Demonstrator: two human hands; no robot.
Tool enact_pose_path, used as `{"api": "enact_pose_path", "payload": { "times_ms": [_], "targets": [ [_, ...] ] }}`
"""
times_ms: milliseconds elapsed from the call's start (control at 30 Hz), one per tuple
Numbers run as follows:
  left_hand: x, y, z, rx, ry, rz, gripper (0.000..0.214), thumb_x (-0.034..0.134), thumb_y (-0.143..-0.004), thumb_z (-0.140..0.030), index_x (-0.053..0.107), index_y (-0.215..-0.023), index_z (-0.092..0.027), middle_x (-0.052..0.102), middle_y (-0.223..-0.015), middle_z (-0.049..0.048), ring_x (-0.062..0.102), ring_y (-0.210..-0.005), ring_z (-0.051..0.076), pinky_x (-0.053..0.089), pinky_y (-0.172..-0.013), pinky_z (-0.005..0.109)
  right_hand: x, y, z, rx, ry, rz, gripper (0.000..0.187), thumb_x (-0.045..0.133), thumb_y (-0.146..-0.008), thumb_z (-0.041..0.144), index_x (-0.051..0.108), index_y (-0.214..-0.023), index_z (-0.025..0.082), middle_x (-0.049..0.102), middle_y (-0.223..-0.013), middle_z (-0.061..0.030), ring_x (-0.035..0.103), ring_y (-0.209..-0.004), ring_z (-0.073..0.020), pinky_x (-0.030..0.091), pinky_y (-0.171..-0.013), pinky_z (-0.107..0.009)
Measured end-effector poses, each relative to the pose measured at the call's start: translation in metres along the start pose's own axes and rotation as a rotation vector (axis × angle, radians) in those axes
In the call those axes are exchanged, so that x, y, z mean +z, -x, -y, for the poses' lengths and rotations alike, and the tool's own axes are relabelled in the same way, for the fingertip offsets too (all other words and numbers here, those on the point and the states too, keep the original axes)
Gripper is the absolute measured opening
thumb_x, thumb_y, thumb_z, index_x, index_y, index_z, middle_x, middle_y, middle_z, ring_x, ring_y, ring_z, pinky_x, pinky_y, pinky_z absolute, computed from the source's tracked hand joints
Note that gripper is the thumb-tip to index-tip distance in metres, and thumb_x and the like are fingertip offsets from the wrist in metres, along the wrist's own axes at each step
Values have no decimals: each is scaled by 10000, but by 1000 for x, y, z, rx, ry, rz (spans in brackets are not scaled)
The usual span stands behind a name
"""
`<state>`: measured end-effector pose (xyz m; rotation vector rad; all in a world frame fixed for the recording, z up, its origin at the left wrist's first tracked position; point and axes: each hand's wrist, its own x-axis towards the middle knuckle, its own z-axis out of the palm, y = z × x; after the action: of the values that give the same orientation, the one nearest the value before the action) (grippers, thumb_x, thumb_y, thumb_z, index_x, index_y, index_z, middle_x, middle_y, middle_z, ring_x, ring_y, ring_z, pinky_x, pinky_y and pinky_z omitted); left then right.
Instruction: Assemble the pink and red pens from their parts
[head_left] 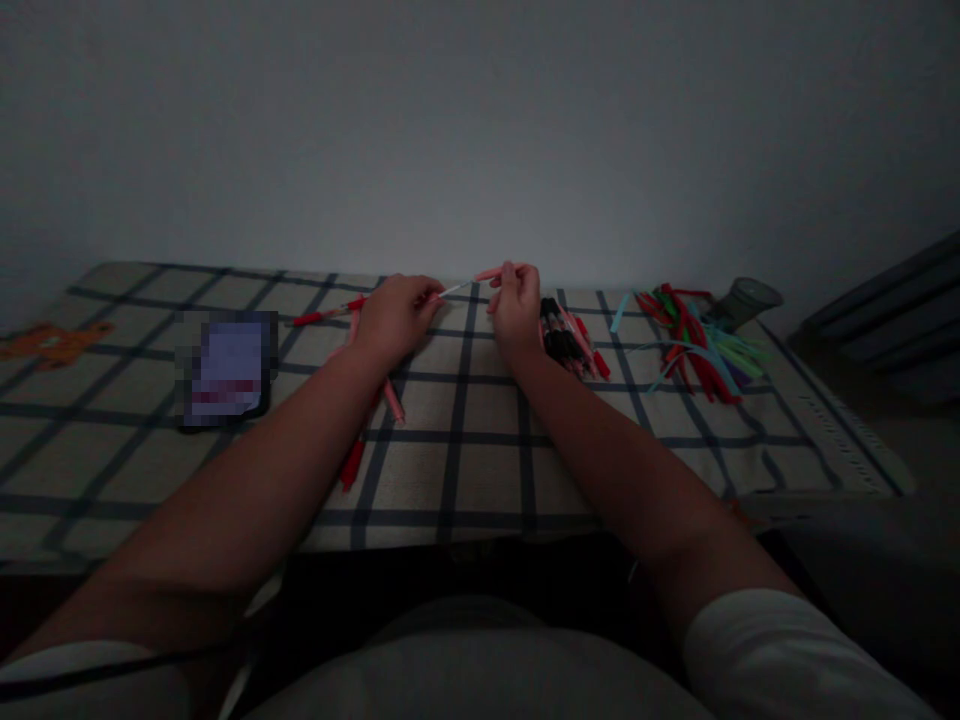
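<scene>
My left hand [397,312] is closed, its fingertips pinching a thin whitish pen refill [456,289] that points up to the right. Opposite it, my right hand [517,305] pinches a slim pink pen barrel [490,273], whose left end is at or very near the refill's tip; I cannot tell if they touch. Beside and partly under my left wrist lie pink pen parts [394,402], a red pen [352,465] and another red pen [319,315]. Just right of my right hand is a pile of black, pink and red pens [566,335], partly hidden by the wrist.
A checked cloth [465,480] covers the table, which backs onto a plain wall. On the left are a phone [229,370], blurred out, and a flat orange item [56,342]. Colourful strips [694,345] lie at the right beside a tipped glass [746,300].
</scene>
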<state>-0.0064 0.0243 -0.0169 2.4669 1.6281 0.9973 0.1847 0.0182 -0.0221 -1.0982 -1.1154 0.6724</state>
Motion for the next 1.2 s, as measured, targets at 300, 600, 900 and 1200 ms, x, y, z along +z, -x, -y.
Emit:
{"api": "enact_pose_path", "payload": {
  "times_ms": [300,600,900,1200],
  "targets": [
    [2,-1,3,-51,9,-29,280,643,-1071,-361,827,-1255,-256,824,-1173,118,688,-1144,338,547,-1013,458,-1,1,4,-40,-8,8,448,488,-1167,725,554,-1108,286,715,-995,-13,579,-704,-118,484,-664,-260],
    [-3,0,-6,-103,-16,-24,279,641,-1055,-346,828,-1219,-219,826,-1158,134,705,-1140,337,547,-995,436,-5,4,-4,-105,328,240,268,653,-1150,506,620,-1050,260,732,-847,21,636,-731,-142,446,-709,-268],
    [-5,-1,-9,-127,-36,-11,279,645,-1053,-331,837,-1226,-226,843,-1166,131,726,-1133,342,545,-972,428,-12,13,21,-213,842,284,406,462,-1231,490,748,-1318,215,812,-1094,-104,748,-1007,-258,481,-850,-335],
    [-3,0,-5,-89,-32,-41,272,641,-1055,-336,832,-1212,-223,844,-1152,130,713,-1122,332,552,-957,423,-16,11,33,-139,1038,317,504,367,-1255,480,739,-1433,192,854,-1246,-150,787,-1149,-301,514,-880,-353]
  ]
}}
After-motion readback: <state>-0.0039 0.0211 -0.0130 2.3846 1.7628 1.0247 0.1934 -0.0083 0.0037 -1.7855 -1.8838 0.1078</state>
